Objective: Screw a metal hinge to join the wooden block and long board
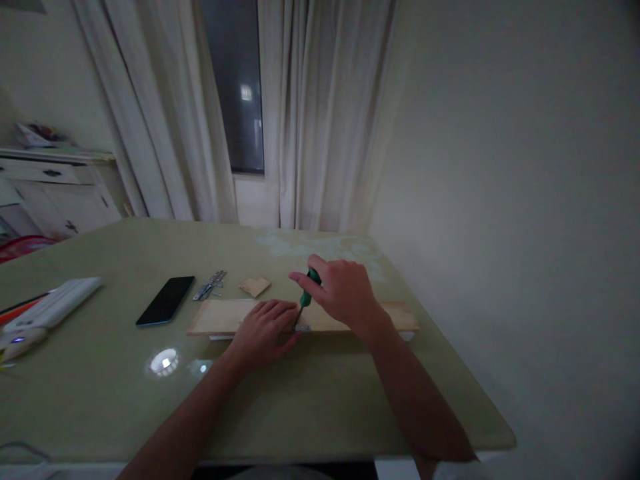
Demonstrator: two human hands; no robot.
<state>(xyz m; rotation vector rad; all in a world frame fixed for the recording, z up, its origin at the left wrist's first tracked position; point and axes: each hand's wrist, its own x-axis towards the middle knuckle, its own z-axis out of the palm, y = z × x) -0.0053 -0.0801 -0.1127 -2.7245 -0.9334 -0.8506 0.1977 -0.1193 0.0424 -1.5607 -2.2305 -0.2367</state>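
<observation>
A long pale wooden board (220,315) lies crosswise on the table in front of me. My right hand (345,287) is closed around the green handle of a screwdriver (306,298), its thumb stretched out to the left. The tool's shaft slants down to a small metal piece, which looks like a hinge (303,328), at the board's front edge. My left hand (267,330) grips the board just left of that piece, fingers on top and thumb by the front edge. The screwdriver's very tip is too small to make out.
Behind the board lie a small square wood piece (255,287) and several metal hinges (210,285). A black phone (166,301) rests to their left. Farther left are a white elongated case (57,303) and an orange item (23,311). A wall (500,200) borders the table's right side.
</observation>
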